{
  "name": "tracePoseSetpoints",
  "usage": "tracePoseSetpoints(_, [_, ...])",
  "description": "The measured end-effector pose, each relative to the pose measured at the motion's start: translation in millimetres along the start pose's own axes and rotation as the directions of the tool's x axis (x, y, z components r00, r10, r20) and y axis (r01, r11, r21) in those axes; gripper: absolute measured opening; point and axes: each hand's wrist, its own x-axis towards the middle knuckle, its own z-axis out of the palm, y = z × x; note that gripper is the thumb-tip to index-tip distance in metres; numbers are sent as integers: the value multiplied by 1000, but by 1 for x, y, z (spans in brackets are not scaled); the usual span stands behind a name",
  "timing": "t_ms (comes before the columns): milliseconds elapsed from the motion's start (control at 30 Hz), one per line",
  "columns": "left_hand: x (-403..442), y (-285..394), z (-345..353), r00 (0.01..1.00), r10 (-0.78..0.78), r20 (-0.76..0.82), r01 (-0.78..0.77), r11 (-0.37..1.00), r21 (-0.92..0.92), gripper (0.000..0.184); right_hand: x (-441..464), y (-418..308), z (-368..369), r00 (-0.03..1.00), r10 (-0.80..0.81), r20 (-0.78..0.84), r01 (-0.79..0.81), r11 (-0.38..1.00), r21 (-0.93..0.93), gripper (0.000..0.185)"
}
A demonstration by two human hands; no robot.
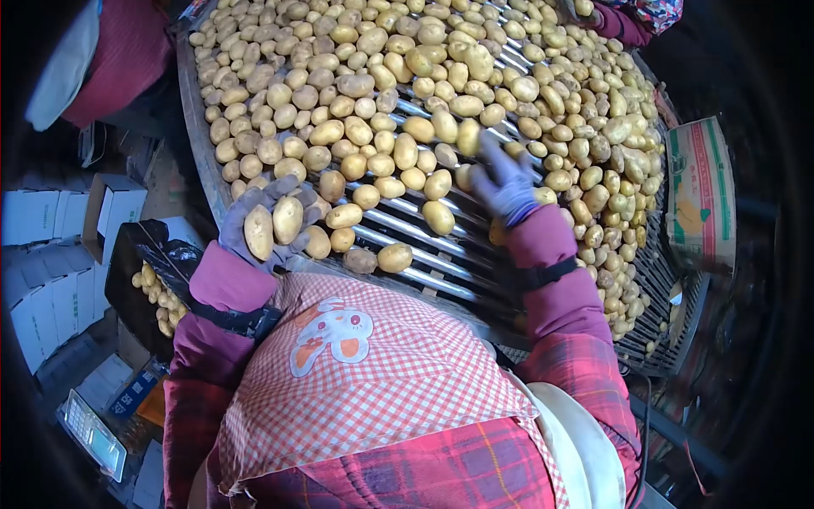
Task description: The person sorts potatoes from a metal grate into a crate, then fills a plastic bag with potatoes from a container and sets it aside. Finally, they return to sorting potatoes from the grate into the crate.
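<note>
My left hand [264,222], in a grey glove, lies palm up at the near left edge of the sorting table, holding two potatoes [287,220] side by side. Above the metal rollers [424,242], my right hand [505,180] wears a bluish glove and is blurred by motion. Its fingers point up and left, apart, close to a blurred potato [468,137]; nothing shows in its palm. Many loose potatoes [356,130] cover the rollers around both hands.
A printed carton [700,191] stands at the right. White boxes [51,305], a black-lined container of potatoes [157,297] and a scale [91,433] are at the left. Other people's sleeves [127,59] show at top left and top right [623,25].
</note>
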Motion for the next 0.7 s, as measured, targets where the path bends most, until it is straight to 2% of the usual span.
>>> tracePoseSetpoints(67, [-1, 0, -1, 1000, 9, 14, -9, 1000, 8, 53, -9, -28, 18, 984, -178, -11, 175, 952, 252, 64])
tracePoseSetpoints(100, [-3, -1, 2, 1000, 15, 7, -15, 1000, 4, 53, -16, -37, 24, 976, -216, -36, 219, 969, 116, 64])
tracePoseSetpoints(167, [-6, -2, 10, 998, 48, -41, -46, 998, 37, 53, -16, -43, 27, 958, -284, -49, 275, 847, 454, 61])
tracePoseSetpoints(200, [-5, -2, 9, 999, 39, -22, -38, 999, 39, 53, -14, -40, 12, 963, -199, 181, 42, 776, 630, 52])
tracePoseSetpoints(233, [-5, -3, 9, 999, 39, -28, -38, 999, 33, 53, -12, -35, -12, 896, -152, 418, -225, 657, 720, 45])
tracePoseSetpoints(267, [-6, -3, 10, 997, 48, -67, -44, 998, 50, 53, -6, -32, -41, 875, -78, 478, -360, 556, 749, 41])
tracePoseSetpoints(300, [-7, -3, 11, 993, 56, -104, -49, 996, 69, 54, 0, -23, -61, 841, -11, 541, -482, 437, 759, 38])
tracePoseSetpoints(367, [-8, -4, 12, 995, 38, -88, -33, 998, 53, 54, 4, 8, -75, 682, 149, 715, -675, 505, 538, 28])
tracePoseSetpoints(400, [-6, -3, 13, 998, 30, -64, -27, 999, 41, 54, -2, 17, -67, 648, -39, 760, -576, 628, 523, 27])
tracePoseSetpoints(433, [-5, -3, 14, 998, 28, -65, -26, 999, 42, 54, -8, 5, -60, 535, -41, 844, -619, 661, 425, 30])
tracePoseSetpoints(467, [-5, -3, 15, 998, 28, -62, -25, 998, 52, 53, -14, -10, -43, 522, 34, 852, -549, 778, 306, 30])
tracePoseSetpoints(500, [-5, -2, 15, 998, 33, -58, -29, 997, 65, 53, -14, -24, -27, 520, 105, 848, -463, 869, 176, 31])
tracePoseSetpoints(567, [-6, -3, 12, 998, 20, -57, -16, 998, 63, 52, -8, -42, -13, 603, -214, 768, -380, 769, 513, 33])
tracePoseSetpoints(600, [-4, -2, 12, 999, 20, -42, -17, 998, 56, 52, 2, -58, -35, 591, -197, 782, -390, 779, 491, 34])
tracePoseSetpoints(633, [-5, -2, 12, 999, 25, -47, -22, 998, 52, 52, 5, -51, -29, 773, -293, 562, -310, 599, 738, 36])
tracePoseSetpoints(667, [-6, -3, 12, 996, 38, -76, -34, 998, 55, 52, 10, -40, -42, 852, -125, 508, -358, 568, 741, 36])
tracePoseSetpoints(700, [-7, -4, 13, 994, 47, -102, -41, 997, 60, 53, 17, -30, -42, 908, 86, 410, -406, 418, 812, 33])
